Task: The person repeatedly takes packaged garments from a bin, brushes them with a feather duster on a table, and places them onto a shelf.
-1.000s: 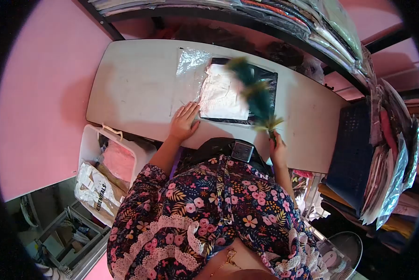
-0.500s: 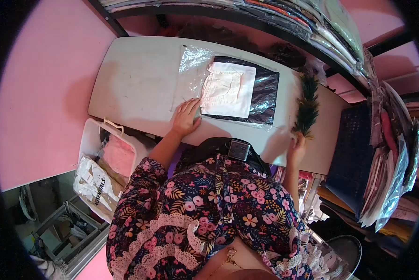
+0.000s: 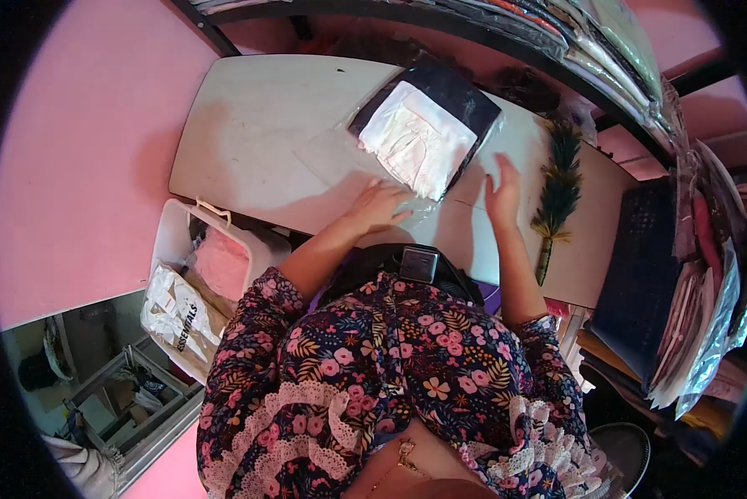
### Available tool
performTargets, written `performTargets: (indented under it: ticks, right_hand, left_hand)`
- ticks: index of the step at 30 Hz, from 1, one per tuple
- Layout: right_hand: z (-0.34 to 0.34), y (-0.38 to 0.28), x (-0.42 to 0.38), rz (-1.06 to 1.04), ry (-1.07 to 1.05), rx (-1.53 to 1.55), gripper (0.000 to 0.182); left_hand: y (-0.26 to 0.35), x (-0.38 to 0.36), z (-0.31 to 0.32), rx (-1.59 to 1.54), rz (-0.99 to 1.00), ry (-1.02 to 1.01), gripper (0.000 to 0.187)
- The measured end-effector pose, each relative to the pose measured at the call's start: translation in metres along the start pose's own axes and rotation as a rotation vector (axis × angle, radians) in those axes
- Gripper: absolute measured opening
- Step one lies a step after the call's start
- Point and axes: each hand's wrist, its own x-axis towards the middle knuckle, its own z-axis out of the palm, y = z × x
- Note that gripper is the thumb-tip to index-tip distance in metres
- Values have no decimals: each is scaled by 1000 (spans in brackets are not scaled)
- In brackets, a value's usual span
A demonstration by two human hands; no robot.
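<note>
Left hand (image 3: 379, 205) open, palm down near folded white garment (image 3: 417, 133). Right hand (image 3: 505, 193) open, between garment and green feathery duster (image 3: 559, 179) on table (image 3: 249, 125).

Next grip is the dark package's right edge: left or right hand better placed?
Right, probably: the right hand is open and empty near that edge of the dark package; the left hand is farther off, across the white garment.

Head cam, fwd/down, table mid-dist
</note>
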Motion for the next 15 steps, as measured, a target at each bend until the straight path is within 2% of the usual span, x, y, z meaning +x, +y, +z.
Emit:
performTargets:
  ticks: [2,3,4,6,8,10,12,13,14,15]
  right_hand:
    - [13,-12,-13,-278,-254,58,49]
    - [24,-15,-23,-424,-394,96,48]
    - [23,-35,-31,-581,-355,-15,45]
    - [25,-53,-38,-579,-415,12,43]
    - [35,-50,-43,-552,-335,32,41]
    - [41,-43,-41,-537,-288,51,37]
    - [36,-27,-41,-459,-342,162,32]
    - [32,-15,-43,-447,-337,161,32]
    - [27,-4,-45,-311,-326,255,29]
    - [23,5,-47,-174,-314,348,28]
  left_hand:
    - [-21,4,-6,61,83,350,37]
    - [-32,5,-10,81,14,458,31]
    - [-49,7,-14,124,-17,497,32]
    - [-75,3,-19,165,-49,535,32]
    - [-87,-4,-21,216,-172,420,33]
    - [-80,-9,-18,230,-166,442,33]
    - [-64,-12,-15,245,-150,456,34]
    - [-50,-13,-17,266,-185,351,33]
    - [-40,-12,-22,289,-219,246,31]
    - [-35,-10,-31,292,-210,237,31]
